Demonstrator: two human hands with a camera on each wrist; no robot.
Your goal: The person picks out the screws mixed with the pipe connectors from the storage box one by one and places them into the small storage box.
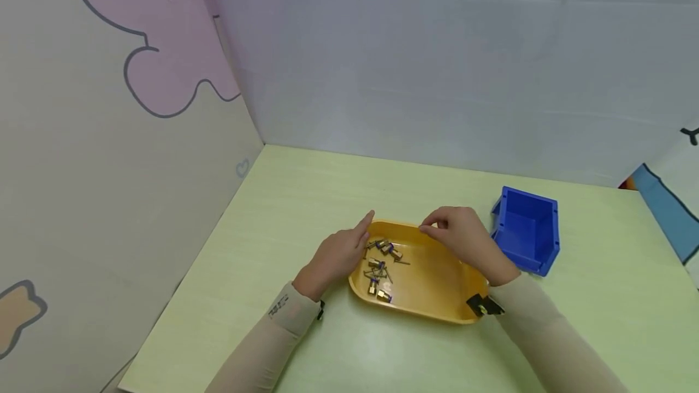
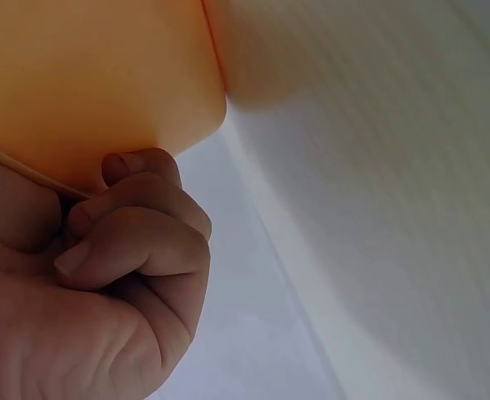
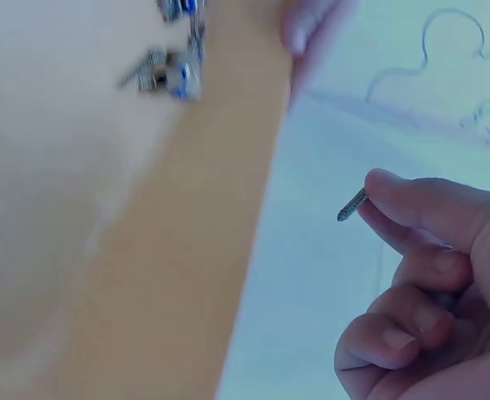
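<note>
Staged recording booth or small sorting station, not a lived-in room. Pale green desk (image 1: pixel 284 199) boxed in by plain white panel (image 1: pixel 437 65) at back and cartoon-printed panel (image 1: pixel 109 108) on the side. Workshop-type gear: blue parts bin (image 1: pixel 526 229), yellow tray (image 1: pixel 437 284) holding small brass fittings (image 1: pixel 382 253) and thin pins.

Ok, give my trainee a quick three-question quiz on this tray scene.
1. True or false: the right hand pinches a thin pin.
2. The blue bin sits on which side of the yellow tray: A the left hand's side, B the right hand's side, C inside it?
3. Fill in: the small brass parts lie in the ____.

Key: 1 true; 2 B; 3 tray.
</note>
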